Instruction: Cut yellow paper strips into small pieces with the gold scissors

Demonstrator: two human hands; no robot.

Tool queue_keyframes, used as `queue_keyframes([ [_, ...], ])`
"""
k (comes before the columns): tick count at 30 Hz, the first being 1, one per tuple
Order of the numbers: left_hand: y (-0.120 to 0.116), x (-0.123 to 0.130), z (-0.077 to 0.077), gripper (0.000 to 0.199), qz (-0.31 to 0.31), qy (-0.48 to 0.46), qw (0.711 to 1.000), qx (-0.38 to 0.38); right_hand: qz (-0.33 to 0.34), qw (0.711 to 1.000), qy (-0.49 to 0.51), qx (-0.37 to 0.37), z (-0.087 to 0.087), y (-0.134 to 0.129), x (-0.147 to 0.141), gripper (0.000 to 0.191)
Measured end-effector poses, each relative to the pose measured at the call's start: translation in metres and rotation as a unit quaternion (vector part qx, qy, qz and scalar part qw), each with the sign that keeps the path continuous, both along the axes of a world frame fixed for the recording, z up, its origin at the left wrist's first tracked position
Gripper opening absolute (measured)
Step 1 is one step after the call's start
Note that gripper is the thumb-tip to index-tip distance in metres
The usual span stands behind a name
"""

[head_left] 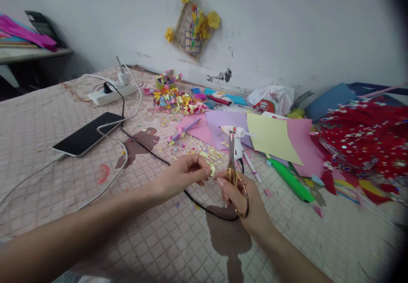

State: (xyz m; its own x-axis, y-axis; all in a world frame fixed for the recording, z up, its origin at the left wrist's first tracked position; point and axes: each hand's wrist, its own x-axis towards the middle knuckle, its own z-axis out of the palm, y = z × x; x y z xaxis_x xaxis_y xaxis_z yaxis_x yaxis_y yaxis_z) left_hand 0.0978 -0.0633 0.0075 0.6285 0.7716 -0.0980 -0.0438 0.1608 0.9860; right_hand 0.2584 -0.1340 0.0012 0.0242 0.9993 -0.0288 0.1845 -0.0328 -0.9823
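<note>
My left hand point(188, 173) pinches a small pale yellow paper piece point(212, 170) between thumb and fingertips, near the middle of the view. Just to its right, my right hand point(239, 193) holds gold-handled scissors point(232, 147), with the blades pointing up and away from me. The fingertips of both hands are close together. Beyond the scissors lies a white glue gun point(238, 145) on sheets of purple paper point(219, 125) and pink paper. Small paper scraps point(207, 150) are scattered on the table just past my left hand.
A tablet point(87, 134) with cables and a power strip point(111, 94) sit at the left. Cut paper pieces point(178, 101) are heaped at the back. A green marker-like object point(291, 181) and shiny red items point(366, 138) lie at the right.
</note>
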Motion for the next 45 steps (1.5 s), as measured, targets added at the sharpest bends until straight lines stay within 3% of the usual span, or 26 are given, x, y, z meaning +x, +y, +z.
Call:
queue_keyframes([
  [4, -0.002, 0.001, 0.0, 0.016, -0.002, 0.003, 1.0, 0.005, 0.004, 1.0, 0.0, 0.008, 0.0, 0.0, -0.001, 0.02],
  [12, 0.0, 0.0, -0.004, 0.017, 0.051, -0.058, 0.997, -0.015, 0.026, 0.998, 0.036, -0.04, 0.0, -0.004, -0.009, 0.029],
  [16, -0.003, 0.002, -0.006, 0.017, 0.02, -0.035, 0.999, 0.027, 0.004, 1.0, 0.012, -0.008, -0.001, -0.001, -0.008, 0.02],
  [24, -0.008, 0.005, -0.009, 0.014, -0.003, 0.002, 0.995, 0.101, 0.002, 0.994, 0.103, -0.035, -0.008, 0.0, -0.012, 0.023],
  [28, -0.002, -0.001, -0.007, 0.015, 0.001, 0.014, 0.975, 0.22, 0.034, 0.982, 0.179, -0.046, -0.006, 0.001, -0.009, 0.028],
  [32, 0.002, -0.008, -0.001, 0.017, -0.031, 0.049, 0.905, 0.421, 0.09, 0.962, 0.246, -0.083, -0.004, 0.001, -0.005, 0.028],
  [35, 0.001, -0.008, 0.002, 0.014, -0.041, 0.052, 0.878, 0.474, 0.113, 0.954, 0.26, -0.097, -0.004, 0.001, -0.004, 0.027],
  [38, 0.0, -0.006, 0.002, 0.014, -0.035, 0.057, 0.897, 0.437, 0.11, 0.96, 0.238, -0.094, -0.003, 0.0, -0.004, 0.027],
  [42, 0.001, -0.004, -0.002, 0.013, -0.021, 0.086, 0.959, 0.271, 0.025, 0.993, 0.105, -0.046, 0.0, 0.0, 0.0, 0.026],
  [45, 0.003, -0.002, -0.007, 0.014, -0.051, 0.076, 0.984, 0.155, -0.015, 1.0, -0.004, -0.01, 0.003, 0.001, 0.002, 0.017],
])
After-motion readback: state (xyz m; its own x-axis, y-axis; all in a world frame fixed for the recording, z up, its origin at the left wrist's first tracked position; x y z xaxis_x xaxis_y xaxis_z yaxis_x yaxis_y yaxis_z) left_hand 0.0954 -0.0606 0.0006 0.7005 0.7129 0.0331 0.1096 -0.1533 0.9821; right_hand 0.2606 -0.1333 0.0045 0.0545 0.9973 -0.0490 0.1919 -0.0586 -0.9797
